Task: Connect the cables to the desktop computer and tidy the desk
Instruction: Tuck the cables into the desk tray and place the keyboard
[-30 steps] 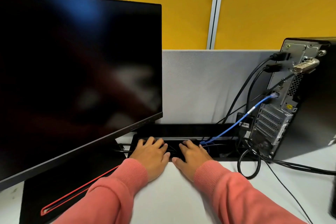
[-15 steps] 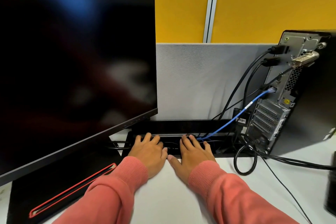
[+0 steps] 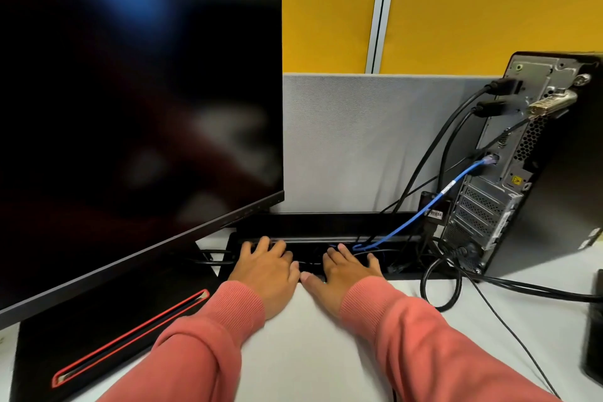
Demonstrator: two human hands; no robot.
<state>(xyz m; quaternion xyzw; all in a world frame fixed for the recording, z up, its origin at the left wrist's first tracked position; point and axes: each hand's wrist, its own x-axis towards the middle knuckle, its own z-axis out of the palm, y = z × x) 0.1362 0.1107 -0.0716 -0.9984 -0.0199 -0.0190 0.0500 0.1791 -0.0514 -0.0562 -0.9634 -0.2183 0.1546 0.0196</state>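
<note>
while several leads already sit plugged into the grey metal back panel of the black desktop tower [image 3: 509, 173] at the right of the white desk [image 3: 310, 336], the blue network cable [image 3: 421, 215] and the black cables [image 3: 434, 153] above it run down from that panel into the long black cable trough [image 3: 326, 225] sunk along the desk's rear edge. both hands lie side by side at this trough, a little apart: the left hand [image 3: 269, 266] and the right hand [image 3: 347, 271] each rest flat with straight fingers reaching over its front lip, gripping nothing that can be seen; whether the fingertips touch any cable inside is hidden. just right of the right hand a loop of black cable [image 3: 440, 284] lies on the desk, with thinner leads trailing toward the near right. to the left stands the large dark monitor [image 3: 130, 91] on its black base with a red-edged slot [image 3: 130, 336]. as a judgement, pressing or tugging the slack in the trough could drag the blue cable taut and work its plug loose, and a sleeve might snag the loose loop.
</note>
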